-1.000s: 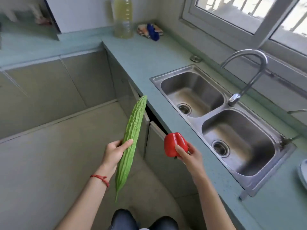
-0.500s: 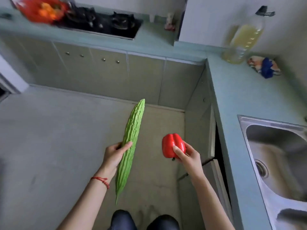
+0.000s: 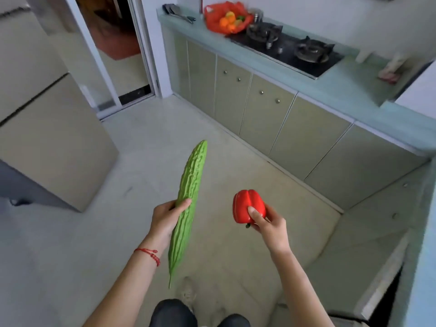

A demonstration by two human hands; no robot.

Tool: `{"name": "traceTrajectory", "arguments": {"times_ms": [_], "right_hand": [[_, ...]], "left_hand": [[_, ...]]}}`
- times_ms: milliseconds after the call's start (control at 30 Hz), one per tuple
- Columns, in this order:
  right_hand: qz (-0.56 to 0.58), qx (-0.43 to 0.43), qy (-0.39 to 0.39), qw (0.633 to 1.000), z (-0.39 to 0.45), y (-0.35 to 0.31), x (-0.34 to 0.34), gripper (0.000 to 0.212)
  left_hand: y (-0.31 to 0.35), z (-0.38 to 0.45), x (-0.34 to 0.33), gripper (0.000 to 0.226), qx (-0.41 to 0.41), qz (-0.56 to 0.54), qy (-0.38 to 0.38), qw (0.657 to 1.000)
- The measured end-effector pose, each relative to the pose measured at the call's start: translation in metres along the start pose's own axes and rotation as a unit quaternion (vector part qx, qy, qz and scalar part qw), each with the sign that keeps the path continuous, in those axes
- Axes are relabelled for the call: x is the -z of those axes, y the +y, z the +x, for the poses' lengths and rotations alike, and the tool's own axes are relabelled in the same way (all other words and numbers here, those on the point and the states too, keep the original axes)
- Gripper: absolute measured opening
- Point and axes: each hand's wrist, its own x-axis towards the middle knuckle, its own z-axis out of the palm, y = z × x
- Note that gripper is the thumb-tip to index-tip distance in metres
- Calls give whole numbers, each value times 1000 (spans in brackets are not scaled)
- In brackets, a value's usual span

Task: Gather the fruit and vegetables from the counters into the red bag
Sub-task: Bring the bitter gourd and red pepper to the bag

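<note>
My left hand grips a long green bitter gourd around its middle, its blunt end pointing away from me over the floor. A red bell pepper sits in my right hand, thumb pressed on its front. Both are held at waist height. The red bag stands far off on the teal counter at the top of the view, open, with orange and yellow produce showing inside. It lies just left of the gas hob.
A black two-burner gas hob occupies the far counter, with utensils at its left end. Beige cabinet doors run below. A fridge stands at left beside a doorway. An open cabinet door juts out at lower right.
My view has swung left from the sink counter toward the hob counter, so the red bag has come into fuller view. Both hands keep their hold on the gourd and pepper.
</note>
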Motion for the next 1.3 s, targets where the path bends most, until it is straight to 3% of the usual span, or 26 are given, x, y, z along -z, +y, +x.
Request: {"name": "traceTrajectory", "arguments": {"times_ms": [700, 1300], "right_hand": [[30, -8, -3, 1000, 144, -47, -120, 28], [32, 26, -35, 999, 441, -150, -180, 30]], "left_hand": [[80, 157, 49, 23, 14, -8, 30, 999], [229, 410, -53, 17, 4, -15, 44, 999]]}}
